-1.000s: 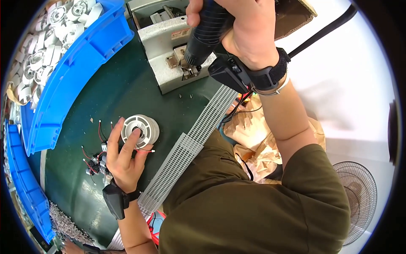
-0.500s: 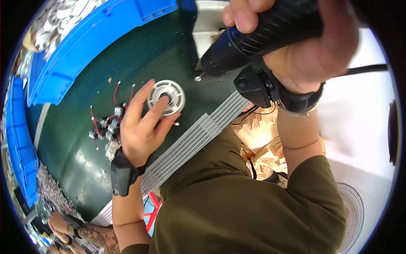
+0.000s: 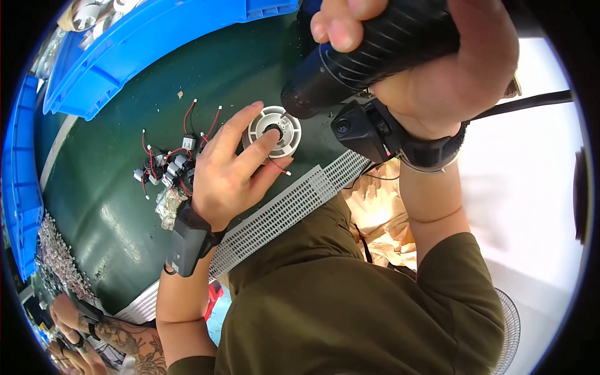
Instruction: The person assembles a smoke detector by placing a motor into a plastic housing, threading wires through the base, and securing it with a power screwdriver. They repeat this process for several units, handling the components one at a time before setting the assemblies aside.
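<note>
My left hand (image 3: 226, 172) grips a white round plastic housing (image 3: 293, 139) with a spoked rim, and one finger presses on the dark part at its centre. A thin wire with a white plug pokes out below the housing. In my right hand (image 3: 437, 94) is a black electric screwdriver (image 3: 400, 47), tilted down to the left. Its tip meets the upper inside of the housing; whether a screw sits under it is too small to tell. Left of my left hand lies a cluster of small motors (image 3: 178, 164) with red and black wires.
Blue plastic bins (image 3: 156, 44) line the far and left sides of the green work surface (image 3: 112, 206). A heap of small screw-like parts (image 3: 59, 256) lies at the left. White perforated strip (image 3: 281, 206) edges the near side. Another person's tattooed arm (image 3: 128, 337) shows at lower left.
The housing in my left hand has shifted right and slightly up. The screwdriver has come left, and its tip, earlier apart with a small screw on it, is now at the housing.
</note>
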Available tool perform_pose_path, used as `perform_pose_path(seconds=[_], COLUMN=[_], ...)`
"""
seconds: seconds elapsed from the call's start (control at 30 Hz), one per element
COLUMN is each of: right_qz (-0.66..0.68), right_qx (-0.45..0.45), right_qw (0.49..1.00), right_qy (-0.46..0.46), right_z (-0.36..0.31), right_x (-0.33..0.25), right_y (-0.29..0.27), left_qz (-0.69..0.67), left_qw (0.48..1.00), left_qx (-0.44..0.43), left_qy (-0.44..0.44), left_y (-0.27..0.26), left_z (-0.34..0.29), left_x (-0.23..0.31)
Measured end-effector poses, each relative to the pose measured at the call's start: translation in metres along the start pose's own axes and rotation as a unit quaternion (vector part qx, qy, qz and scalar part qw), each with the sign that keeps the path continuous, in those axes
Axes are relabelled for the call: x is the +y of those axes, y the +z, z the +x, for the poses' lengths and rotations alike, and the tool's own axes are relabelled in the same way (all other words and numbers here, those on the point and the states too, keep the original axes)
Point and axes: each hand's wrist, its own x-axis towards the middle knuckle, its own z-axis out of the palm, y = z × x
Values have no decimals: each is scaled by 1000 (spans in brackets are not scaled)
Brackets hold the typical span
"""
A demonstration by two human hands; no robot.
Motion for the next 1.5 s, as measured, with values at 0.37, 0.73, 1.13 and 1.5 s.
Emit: perform_pose_path(seconds=[0.37,0.73,1.13,1.5], right_qz=[135,107,74,39], right_qx=[45,29,21,14], right_qw=[990,994,997,999], right_qy=[12,4,8,14], right_z=[3,4,-1,-2], right_x=[-15,-21,-19,-20], right_y=[15,15,17,14], left_qz=[2,60,93,55], left_qw=[993,990,987,991], left_qx=[40,102,118,122], left_qy=[-114,-74,58,26], left_y=[-20,-16,-18,-18], left_z=[28,23,16,16], left_x=[20,14,13,19])
